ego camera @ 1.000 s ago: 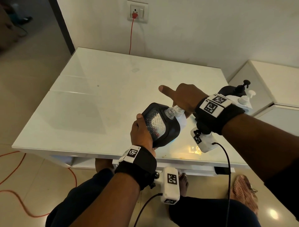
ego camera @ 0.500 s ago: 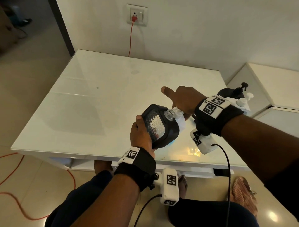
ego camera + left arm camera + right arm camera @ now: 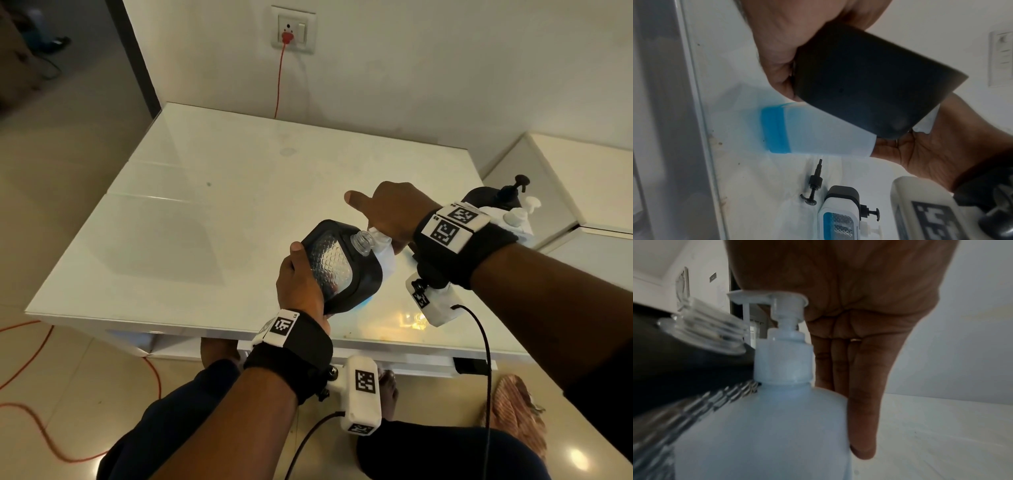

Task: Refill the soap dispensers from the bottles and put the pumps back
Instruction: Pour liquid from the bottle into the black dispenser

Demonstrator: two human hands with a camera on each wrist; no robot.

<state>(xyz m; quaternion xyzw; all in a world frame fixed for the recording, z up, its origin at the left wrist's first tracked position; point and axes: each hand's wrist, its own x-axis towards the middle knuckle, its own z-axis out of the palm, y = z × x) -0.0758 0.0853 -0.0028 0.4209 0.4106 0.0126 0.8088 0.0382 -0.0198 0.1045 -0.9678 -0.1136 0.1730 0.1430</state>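
Over the white table [image 3: 212, 219], the left hand [image 3: 301, 281] is gripping the tilted dispenser [image 3: 342, 263]; the right hand [image 3: 394, 212], wrapped round the bottle [image 3: 764, 426], is risking a spill if the spout misses the open neck [image 3: 362, 241].

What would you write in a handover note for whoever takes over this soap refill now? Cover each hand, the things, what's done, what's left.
Left hand grips the black dispenser, tilted, neck open, pump off.
Right hand holds the white bottle beside that neck, its own pump on; little blue soap in it.
The loose black pump lies on the table near a second dispenser, done: blue soap inside, pump on.
Left: fill the black dispenser, refit its pump.
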